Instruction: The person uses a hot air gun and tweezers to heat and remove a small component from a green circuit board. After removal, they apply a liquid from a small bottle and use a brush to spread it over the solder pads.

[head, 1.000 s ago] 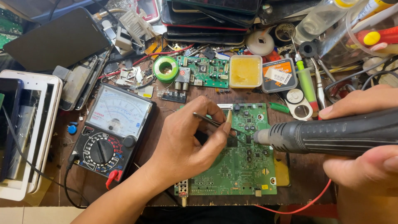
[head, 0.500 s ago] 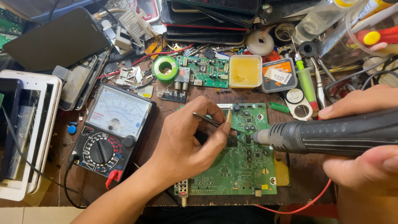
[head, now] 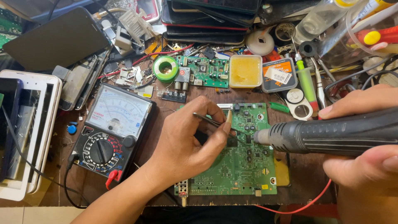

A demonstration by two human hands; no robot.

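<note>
A green circuit board [head: 242, 170] lies flat on the brown bench in front of me. My left hand [head: 188, 139] rests on its left part and pinches thin metal tweezers [head: 207, 120], whose tips reach a small dark chip [head: 233, 142] near the board's middle. My right hand [head: 365, 166] grips the black ribbed handle of a hot-air tool [head: 331, 135]. Its metal nozzle points left, just right of the chip and close above the board.
An analogue multimeter [head: 110, 128] with a red probe plug sits left of the board. Behind are a second small green board [head: 205, 70], a green solder spool [head: 165, 68], a tub of yellow flux [head: 245, 71], stacked phones and loose parts. A white tablet frame [head: 25, 132] lies far left.
</note>
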